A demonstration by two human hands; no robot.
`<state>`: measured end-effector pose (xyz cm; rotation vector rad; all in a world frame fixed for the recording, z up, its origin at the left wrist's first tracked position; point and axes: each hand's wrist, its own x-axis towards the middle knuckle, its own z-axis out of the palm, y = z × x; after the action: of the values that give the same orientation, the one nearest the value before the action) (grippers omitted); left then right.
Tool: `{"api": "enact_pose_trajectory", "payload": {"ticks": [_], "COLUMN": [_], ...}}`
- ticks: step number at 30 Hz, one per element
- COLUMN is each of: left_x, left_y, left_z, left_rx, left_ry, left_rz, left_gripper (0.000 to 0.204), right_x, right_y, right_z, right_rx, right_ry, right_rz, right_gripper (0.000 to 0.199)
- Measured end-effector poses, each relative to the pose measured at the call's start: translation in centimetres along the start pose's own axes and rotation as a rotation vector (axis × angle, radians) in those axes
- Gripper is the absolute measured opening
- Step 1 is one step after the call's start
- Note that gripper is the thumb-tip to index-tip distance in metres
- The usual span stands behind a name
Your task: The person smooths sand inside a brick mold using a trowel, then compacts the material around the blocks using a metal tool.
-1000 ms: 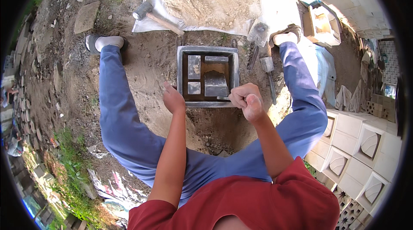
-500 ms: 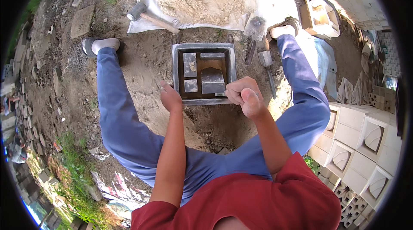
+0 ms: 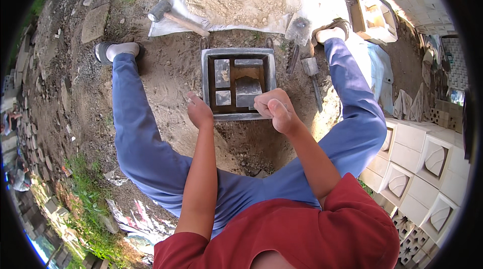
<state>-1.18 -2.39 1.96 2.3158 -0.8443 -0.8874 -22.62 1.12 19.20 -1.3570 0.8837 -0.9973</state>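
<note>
One square metal mould (image 3: 238, 84) holding four grey blocks (image 3: 222, 72) is flanked by an open left hand (image 3: 199, 112) and a fisted right hand (image 3: 275, 110).

Metal mould (image 3: 238, 84) open on top, inner blocks (image 3: 222, 72) crowd left; trowel (image 3: 313, 75) just right, mallet (image 3: 173, 16) beyond; bare dirt (image 3: 171, 72) left free.

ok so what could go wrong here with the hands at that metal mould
1. The right hand, closed in a fist, sits over the near rim of the square grey metal mould, and the left hand is at its corner; fingers might get pinched on the hard edge.
2. The trowel and wooden-handled mallet lie on the dirt close by, so a foot or knee could perhaps knock them.
</note>
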Motion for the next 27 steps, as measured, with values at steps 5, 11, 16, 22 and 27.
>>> {"api": "enact_pose_trajectory", "payload": {"ticks": [5, 11, 16, 22, 27], "left_x": [-0.8, -0.3, -0.7, -1.1, -0.1], "left_y": [0.6, 0.2, 1.1, 0.5, 0.8], "left_z": [0.1, -0.5, -0.1, -1.0, -0.5], "left_rx": [-0.08, 0.008, -0.07, -0.064, -0.007], "left_ry": [0.005, 0.013, -0.003, -0.019, -0.047], "left_rz": [0.025, 0.022, 0.02, 0.006, -0.016], "left_gripper": [0.08, 0.077, 0.075, 0.076, 0.077], "right_x": [0.3, 1.9, 1.9, 1.6, 3.1], "right_y": [-1.2, -1.8, 0.2, -2.3, 0.9], "right_z": [1.1, 2.0, 2.3, 2.5, 3.1], "right_rx": [-0.005, 0.05, -0.081, 0.06, 0.013], "right_ry": [0.012, 0.025, -0.054, -0.027, 0.013], "right_rz": [-0.025, 0.026, -0.065, 0.017, 0.004], "right_gripper": [0.055, 0.057, 0.058, 0.06, 0.07]}}
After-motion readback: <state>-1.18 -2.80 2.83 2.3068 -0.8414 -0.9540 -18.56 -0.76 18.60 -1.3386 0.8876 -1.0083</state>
